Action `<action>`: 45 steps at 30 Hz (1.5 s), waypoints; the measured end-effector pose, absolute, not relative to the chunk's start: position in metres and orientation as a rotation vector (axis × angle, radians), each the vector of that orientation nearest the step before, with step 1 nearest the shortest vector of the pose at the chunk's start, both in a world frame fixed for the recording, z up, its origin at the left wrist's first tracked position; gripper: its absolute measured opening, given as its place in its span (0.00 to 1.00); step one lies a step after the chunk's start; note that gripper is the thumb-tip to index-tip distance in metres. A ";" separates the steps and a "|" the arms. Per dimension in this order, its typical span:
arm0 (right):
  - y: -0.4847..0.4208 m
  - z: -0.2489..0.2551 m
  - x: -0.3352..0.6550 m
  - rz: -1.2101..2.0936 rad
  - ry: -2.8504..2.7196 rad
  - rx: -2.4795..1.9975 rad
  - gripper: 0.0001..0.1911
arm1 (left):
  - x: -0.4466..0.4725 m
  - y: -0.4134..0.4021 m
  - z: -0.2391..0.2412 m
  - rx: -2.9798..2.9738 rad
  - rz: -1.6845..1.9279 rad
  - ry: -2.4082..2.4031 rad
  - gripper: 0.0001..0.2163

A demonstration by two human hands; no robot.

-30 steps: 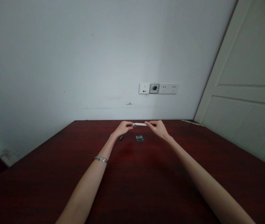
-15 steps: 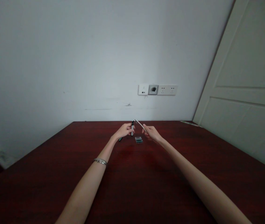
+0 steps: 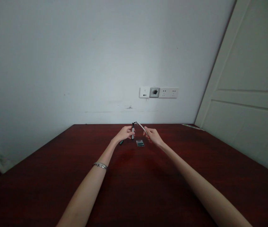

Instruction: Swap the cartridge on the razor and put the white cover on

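Head view: left hand closed in a pinch on a slim stick, held upright above the far middle of the dark red worktop. Right hand pinches a thin white strip — it slants up and left, its tip at the stick's top. Below, between the hands, a small clear case lies flat; a dark piece lies just beside the left hand. Bracelet on the left wrist.

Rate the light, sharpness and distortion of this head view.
Head view: dim, even light, no glare; a dull sheen on the table; wide-angle stretch leans the door; left hand and right hand are far and small, so the white strip they hold shows no detail.
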State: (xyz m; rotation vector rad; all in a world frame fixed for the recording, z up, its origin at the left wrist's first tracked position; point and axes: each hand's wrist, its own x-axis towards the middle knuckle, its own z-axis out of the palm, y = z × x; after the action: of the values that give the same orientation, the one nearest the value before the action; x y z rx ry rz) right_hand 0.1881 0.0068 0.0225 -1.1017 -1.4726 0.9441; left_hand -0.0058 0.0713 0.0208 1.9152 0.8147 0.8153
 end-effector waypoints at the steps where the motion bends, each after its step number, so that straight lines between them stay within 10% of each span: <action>1: 0.007 0.023 0.188 0.932 -1.480 -1.093 0.27 | -0.006 0.071 0.021 1.922 0.814 0.827 0.09; 18: 0.001 0.027 0.190 0.270 -1.679 -1.270 0.25 | -0.005 0.068 0.024 1.992 0.900 0.953 0.09; 45: 0.001 0.032 0.199 0.734 -1.639 -1.029 0.21 | -0.004 0.073 0.022 2.071 1.081 0.808 0.06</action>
State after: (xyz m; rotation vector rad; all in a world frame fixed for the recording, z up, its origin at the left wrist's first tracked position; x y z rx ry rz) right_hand 0.1987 0.0009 0.0316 -1.0291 -1.6385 0.7339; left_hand -0.0043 0.0727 0.0225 2.0714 0.8079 1.0811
